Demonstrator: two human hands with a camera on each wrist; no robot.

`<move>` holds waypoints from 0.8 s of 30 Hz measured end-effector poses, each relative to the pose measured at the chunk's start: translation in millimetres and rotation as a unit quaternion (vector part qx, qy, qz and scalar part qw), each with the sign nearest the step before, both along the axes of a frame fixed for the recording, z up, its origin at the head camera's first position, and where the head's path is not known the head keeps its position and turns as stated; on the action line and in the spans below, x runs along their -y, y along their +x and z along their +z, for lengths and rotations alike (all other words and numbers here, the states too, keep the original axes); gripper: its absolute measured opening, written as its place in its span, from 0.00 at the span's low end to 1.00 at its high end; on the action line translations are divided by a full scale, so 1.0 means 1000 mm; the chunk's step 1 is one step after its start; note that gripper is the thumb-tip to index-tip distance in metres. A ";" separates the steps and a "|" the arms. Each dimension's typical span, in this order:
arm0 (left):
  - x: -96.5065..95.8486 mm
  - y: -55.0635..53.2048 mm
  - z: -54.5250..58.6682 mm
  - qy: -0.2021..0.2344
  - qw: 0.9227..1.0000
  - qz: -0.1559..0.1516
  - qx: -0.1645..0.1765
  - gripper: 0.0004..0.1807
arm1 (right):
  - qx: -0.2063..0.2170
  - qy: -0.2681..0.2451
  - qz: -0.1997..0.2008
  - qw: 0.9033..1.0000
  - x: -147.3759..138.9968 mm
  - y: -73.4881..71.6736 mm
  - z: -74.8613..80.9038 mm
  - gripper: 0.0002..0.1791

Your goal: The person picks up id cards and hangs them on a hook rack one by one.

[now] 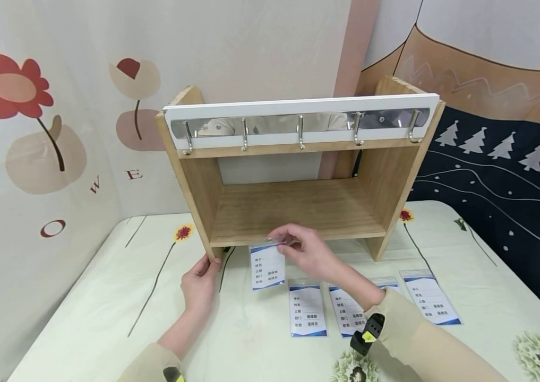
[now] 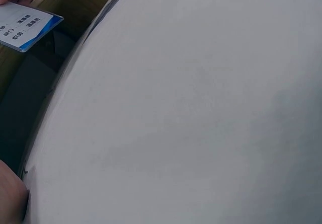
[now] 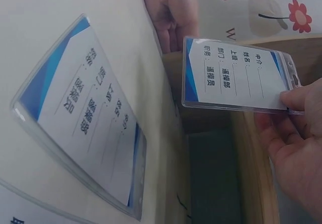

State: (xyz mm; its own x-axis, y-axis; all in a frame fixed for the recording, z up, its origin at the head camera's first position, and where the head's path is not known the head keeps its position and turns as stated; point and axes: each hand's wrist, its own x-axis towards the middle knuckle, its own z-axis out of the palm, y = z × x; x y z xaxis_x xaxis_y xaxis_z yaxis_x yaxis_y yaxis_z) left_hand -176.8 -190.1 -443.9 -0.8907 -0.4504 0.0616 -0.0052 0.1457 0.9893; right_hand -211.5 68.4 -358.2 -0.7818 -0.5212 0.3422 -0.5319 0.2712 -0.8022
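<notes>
My right hand (image 1: 311, 251) pinches a name badge (image 1: 267, 265) in a clear plastic sleeve by its upper corner, between thumb and fingers. The badge, white with blue corners and printed lines, hangs upright in front of the wooden shelf's lower board. In the right wrist view that badge (image 3: 231, 75) shows its slotted top edge near the thumb. My left hand (image 1: 200, 284) grips the lower front corner of the wooden shelf (image 1: 298, 207) at its left side panel. Three more badges lie on the cloth: one (image 1: 308, 312), a middle one (image 1: 346, 313) partly behind my right forearm, and one (image 1: 431, 298) farther right.
Across the shelf's top front runs a white rail (image 1: 270, 108) with a shiny strip and several metal hooks (image 1: 300, 132). A pale flowered cloth (image 1: 97, 297) covers the table. Printed curtains (image 1: 260, 48) hang behind and on both sides.
</notes>
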 end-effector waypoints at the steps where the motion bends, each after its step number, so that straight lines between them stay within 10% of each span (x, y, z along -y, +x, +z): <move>1: 0.000 0.000 0.000 -0.001 1.000 0.001 0.001 0.24 | -0.005 -0.003 0.000 1.000 0.000 -0.001 0.001 0.16; 24: -0.001 -0.001 -0.001 0.003 1.000 0.004 -0.008 0.23 | -0.093 -0.088 -0.006 0.992 0.011 -0.008 0.022 0.17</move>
State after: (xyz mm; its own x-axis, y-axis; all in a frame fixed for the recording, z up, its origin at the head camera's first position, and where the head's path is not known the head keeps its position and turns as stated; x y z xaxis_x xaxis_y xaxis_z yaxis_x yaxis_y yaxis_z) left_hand -177.9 -188.8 -444.8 -0.8859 -0.4583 0.0723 0.0089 0.1391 0.9902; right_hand -219.8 57.8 -336.6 -0.7024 -0.4306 0.5668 -0.6732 0.1431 -0.7255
